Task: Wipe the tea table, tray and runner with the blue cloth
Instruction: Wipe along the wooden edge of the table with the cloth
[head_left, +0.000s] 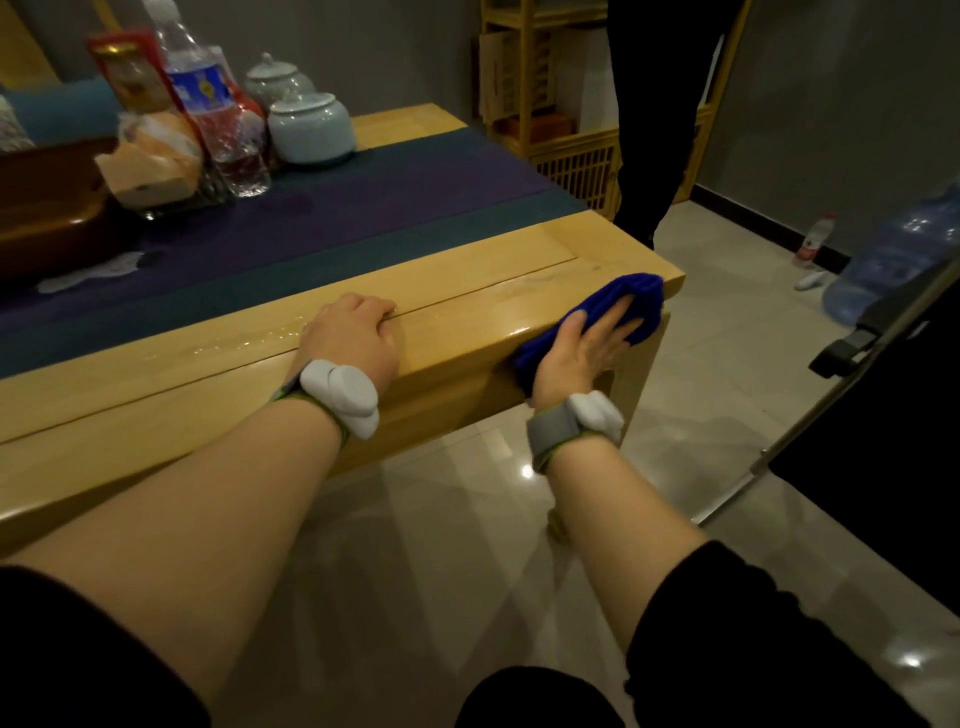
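- The right hand (587, 345) lies flat on the folded bright blue cloth (631, 296), fingers straight and spread, pressing it onto the near right corner of the pale yellow wooden tea table (218, 379).
- The cloth drapes over the table's front edge (part of it hangs below the palm).
- The left hand (353, 332) rests on the tabletop to the left of the cloth, fingers curled under and holding nothing.
- A wet sheen shows on the wood between the 2 hands.
- The long dark purple fabric runner (291, 218) with teal borders lies along the table behind the hands.
- The brown wooden tray (41, 208) sits at the far left on the runner.
- 2 pale celadon lidded jars (310, 127) and a clear plastic water bottle (215, 104) stand near the tray.
- Both wrists carry grey bands with white sensors.
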